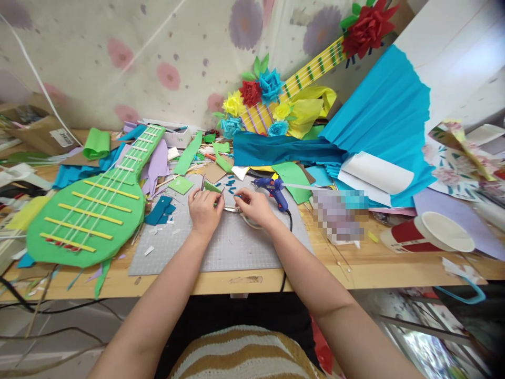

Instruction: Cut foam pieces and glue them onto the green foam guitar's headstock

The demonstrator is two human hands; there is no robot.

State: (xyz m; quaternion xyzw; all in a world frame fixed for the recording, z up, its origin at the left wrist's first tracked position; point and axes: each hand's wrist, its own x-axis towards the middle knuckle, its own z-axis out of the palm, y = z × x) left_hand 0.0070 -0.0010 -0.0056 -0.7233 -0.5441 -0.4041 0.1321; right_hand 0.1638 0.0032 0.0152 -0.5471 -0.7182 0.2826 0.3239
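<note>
My left hand (205,211) is closed over the grey cutting mat (173,252), with a small folded green piece of paper (212,187) at its fingertips. My right hand (254,206) faces it a short way off, thumb and fingers pinched together; what they hold, if anything, is too small to make out. Between and beyond the hands lie several short dark blue strips (231,184). Partly hidden under my right hand is a round, ring-like thing (250,223). A blue glue gun (272,189) rests just right of that hand, its cord running off the table's front edge.
A green paper lute (92,210) lies at the left. Behind stands a yellow paper guitar (311,71) with paper flowers. Blue crepe paper (386,121) spreads at the right, near a tipped paper cup (428,234). Dark blue scraps (160,209) lie on the mat's left.
</note>
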